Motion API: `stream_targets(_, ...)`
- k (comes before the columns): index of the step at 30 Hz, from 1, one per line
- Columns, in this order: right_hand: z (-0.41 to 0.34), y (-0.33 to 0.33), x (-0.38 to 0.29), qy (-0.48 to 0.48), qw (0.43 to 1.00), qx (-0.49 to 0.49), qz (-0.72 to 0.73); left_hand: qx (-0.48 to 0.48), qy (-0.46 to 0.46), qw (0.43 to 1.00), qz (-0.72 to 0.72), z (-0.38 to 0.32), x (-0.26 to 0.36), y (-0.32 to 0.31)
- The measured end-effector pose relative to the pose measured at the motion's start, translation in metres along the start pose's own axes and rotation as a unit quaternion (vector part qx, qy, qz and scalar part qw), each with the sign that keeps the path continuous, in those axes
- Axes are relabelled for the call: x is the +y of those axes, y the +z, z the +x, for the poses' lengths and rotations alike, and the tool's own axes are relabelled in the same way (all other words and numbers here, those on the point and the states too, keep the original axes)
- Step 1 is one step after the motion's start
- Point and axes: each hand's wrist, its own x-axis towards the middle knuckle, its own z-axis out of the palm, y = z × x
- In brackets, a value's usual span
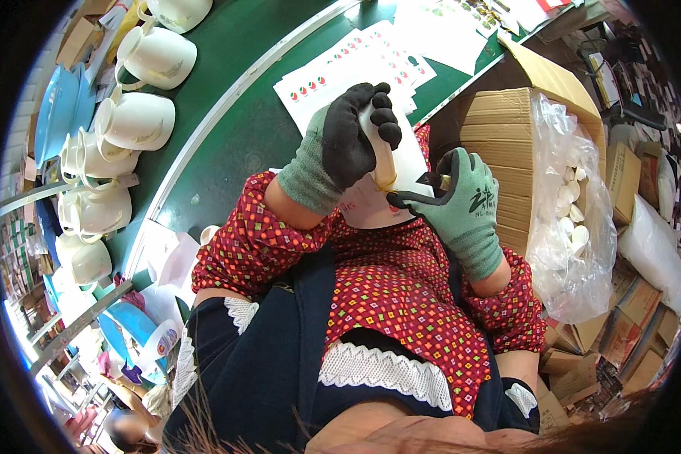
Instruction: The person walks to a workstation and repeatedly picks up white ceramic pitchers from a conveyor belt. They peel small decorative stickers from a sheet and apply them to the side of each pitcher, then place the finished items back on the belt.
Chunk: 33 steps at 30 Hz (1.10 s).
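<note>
My left hand point(349, 139), in a green glove with a black coated palm, is closed around a pale, elongated piece point(383, 156). A thin yellow band or string point(387, 184) sits at its lower end. To the right, my right hand point(462, 198) wears a matching glove and grips a small tool point(445, 182) with a dark tip and a tan part; its exact kind is unclear. The right index finger or thumb reaches close to the yellow band. Below both hands, a white sheet with red print point(369, 204) lies over my lap.
White sheets of red-and-green stickers point(340, 74) lie on the green work surface point(249, 136). Several white pitchers point(139, 122) line its left side, past a pale metal rail point(215, 108). An open cardboard box point(496, 170) with a plastic liner holds small white pieces point(570, 198). Another person point(142, 403) is at lower left.
</note>
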Motion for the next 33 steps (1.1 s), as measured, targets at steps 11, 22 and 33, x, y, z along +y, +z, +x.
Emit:
stream_targets(11,-0.02,0.012,0.002,-0.033,0.989,-0.087,0.117,0.01,0.034,0.999,0.003,0.009,0.001,-0.003)
stream_targets(22,0.067,0.069,0.054,0.047,0.874,-0.093,0.474,0.022,0.064,0.994,0.085,-0.021,0.02,0.015)
stream_targets(33,0.152,0.09,0.09,0.069,0.978,0.058,0.19,0.2,0.203,0.693,0.662,-0.025,-0.005,-0.011)
